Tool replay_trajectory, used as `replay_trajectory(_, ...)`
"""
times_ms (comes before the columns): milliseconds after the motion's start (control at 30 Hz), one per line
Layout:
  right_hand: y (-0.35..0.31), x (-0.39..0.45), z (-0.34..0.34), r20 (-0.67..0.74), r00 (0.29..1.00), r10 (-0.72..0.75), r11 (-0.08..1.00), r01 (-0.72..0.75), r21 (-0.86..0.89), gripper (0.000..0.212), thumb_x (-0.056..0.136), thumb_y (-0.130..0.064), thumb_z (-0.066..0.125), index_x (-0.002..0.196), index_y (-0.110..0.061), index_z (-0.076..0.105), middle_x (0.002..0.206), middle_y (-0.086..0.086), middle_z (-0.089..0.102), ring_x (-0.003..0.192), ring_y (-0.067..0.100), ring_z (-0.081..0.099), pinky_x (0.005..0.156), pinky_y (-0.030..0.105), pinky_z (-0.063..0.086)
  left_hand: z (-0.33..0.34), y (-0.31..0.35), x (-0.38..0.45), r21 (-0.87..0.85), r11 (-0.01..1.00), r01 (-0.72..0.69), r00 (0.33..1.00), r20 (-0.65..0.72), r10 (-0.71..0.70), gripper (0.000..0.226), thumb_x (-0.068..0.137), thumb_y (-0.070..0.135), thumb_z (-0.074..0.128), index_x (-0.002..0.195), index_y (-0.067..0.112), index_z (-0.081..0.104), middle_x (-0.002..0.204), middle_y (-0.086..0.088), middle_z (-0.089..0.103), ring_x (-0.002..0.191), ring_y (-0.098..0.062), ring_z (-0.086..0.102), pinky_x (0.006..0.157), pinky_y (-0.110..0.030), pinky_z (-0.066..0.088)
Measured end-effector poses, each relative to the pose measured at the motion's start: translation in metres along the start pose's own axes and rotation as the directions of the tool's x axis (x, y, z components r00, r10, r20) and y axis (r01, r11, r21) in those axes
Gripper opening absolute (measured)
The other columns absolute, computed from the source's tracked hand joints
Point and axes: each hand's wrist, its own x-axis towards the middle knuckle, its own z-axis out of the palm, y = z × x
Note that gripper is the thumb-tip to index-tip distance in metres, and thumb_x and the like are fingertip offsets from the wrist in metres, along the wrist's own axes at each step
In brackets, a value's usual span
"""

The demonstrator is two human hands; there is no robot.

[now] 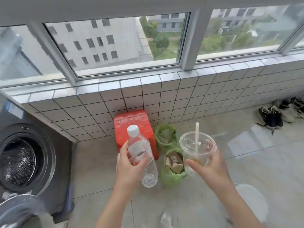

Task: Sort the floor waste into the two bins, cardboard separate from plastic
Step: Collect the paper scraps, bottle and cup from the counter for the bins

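Holding a clear capped plastic bottle (141,155) in left hand (130,163) and clear straw cup (197,150) in right hand (209,165); I'd drop both into the farther green-lined bin (164,134), since the nearer bin (171,176) holds cardboard.

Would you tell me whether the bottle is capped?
Capped: a white cap sits on the bottle in the left hand.

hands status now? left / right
Left hand: closed on the clear plastic bottle, white cap up.
Right hand: closed on the clear plastic cup with straw.
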Motion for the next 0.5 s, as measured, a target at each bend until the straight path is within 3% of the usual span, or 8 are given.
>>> replay_trajectory(133,0.031,0.036,-0.025,-0.051,0.995,0.086,0.995,-0.083,0.045,0.077,0.057,-0.019,0.090,0.114,-0.043,0.043,0.126,-0.007,0.055,0.123,0.012,0.048,0.107,0.035,0.037,0.051,-0.003,0.026,0.040,0.998,0.055,0.994,0.091,-0.059,0.059,0.068,0.035,0.080,0.117,0.048,0.048,0.118,0.006,0.058,0.102,-0.012,0.061,0.085,-0.031,0.052)
replay_trajectory(233,0.051,0.069,-0.031,-0.070,0.985,0.156,0.986,-0.150,0.078,0.079,0.059,-0.016,0.088,0.123,-0.032,0.045,0.124,-0.012,0.056,0.119,0.008,0.049,0.102,0.028,0.037,0.083,-0.007,0.052,0.067,0.993,0.099,0.987,0.123,-0.107,0.054,0.070,0.027,0.081,0.114,0.039,0.051,0.113,0.009,0.062,0.100,-0.008,0.061,0.083,-0.029,0.051)
replay_trajectory(333,0.073,0.106,-0.025,-0.025,0.973,0.229,0.965,-0.223,0.141,0.073,0.061,-0.011,0.087,0.115,-0.038,0.045,0.112,-0.023,0.057,0.109,0.003,0.054,0.096,0.024,0.039,0.110,-0.014,0.087,0.111,0.984,0.142,0.978,0.135,-0.157,0.053,0.069,0.031,0.081,0.112,0.037,0.050,0.105,0.013,0.066,0.100,-0.008,0.062,0.086,-0.032,0.051)
replay_trajectory(400,0.088,0.131,-0.015,0.009,0.962,0.273,0.946,-0.271,0.177,0.070,0.061,-0.012,0.087,0.112,-0.041,0.047,0.112,-0.021,0.059,0.110,0.001,0.055,0.094,0.024,0.040,0.127,-0.022,0.113,0.147,0.975,0.165,0.974,0.129,-0.185,0.054,0.068,0.035,0.081,0.111,0.038,0.048,0.103,0.015,0.066,0.099,-0.007,0.061,0.088,-0.035,0.050)
replay_trajectory(500,0.115,0.176,0.007,-0.004,0.944,0.329,0.928,-0.323,0.185,0.075,0.063,-0.018,0.086,0.121,-0.036,0.042,0.114,-0.022,0.056,0.114,0.007,0.054,0.093,0.023,0.039,0.161,-0.039,0.161,0.194,0.961,0.197,0.966,0.131,-0.224,0.055,0.067,0.039,0.080,0.111,0.036,0.048,0.104,0.018,0.064,0.099,-0.006,0.060,0.088,-0.034,0.049)
